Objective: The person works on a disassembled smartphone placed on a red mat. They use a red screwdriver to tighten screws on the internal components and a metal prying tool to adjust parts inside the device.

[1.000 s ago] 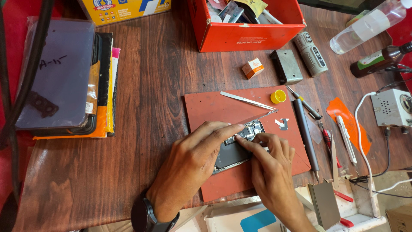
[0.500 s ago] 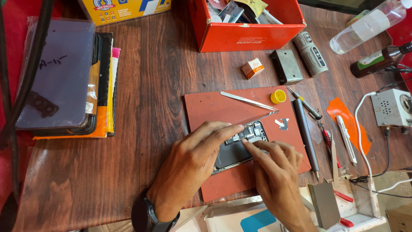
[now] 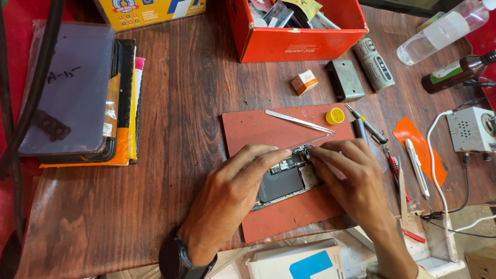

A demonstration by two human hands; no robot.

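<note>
Desk (image 3: 181, 93): dark brown wood, grained, worn at the near edge.

Stack of phones and cases (image 3: 77, 98): flat, glossy, layered with orange and black sleeves, at the far left.

Red cardboard box (image 3: 297, 36): open-topped, rectangular, held loose parts and packets; contents too jumbled to name.

Yellow carton (image 3: 150, 9): partly out of view at the top edge.

Red work mat (image 3: 258, 126): matte, rectangular, at the desk centre.

Left hand (image 3: 227, 199): rested on the mat, fingers pressed together, index tip on the phone's upper edge; black wristwatch (image 3: 178, 258) on the wrist.

Right hand (image 3: 356, 181): fingers (image 3: 323, 153) bunched, pinching at the phone's top corner; what they gripped cannot be told.

Opened smartphone (image 3: 287, 181): back removed, black battery and metal boards exposed, lying on the mat between both hands.

Clear plastic bottle (image 3: 444, 31): lying tilted at far right.

Steel tweezers (image 3: 299, 121): slim, on the mat's far edge.

Yellow cap (image 3: 335, 115): round, just beside the tweezers' tip.
</note>
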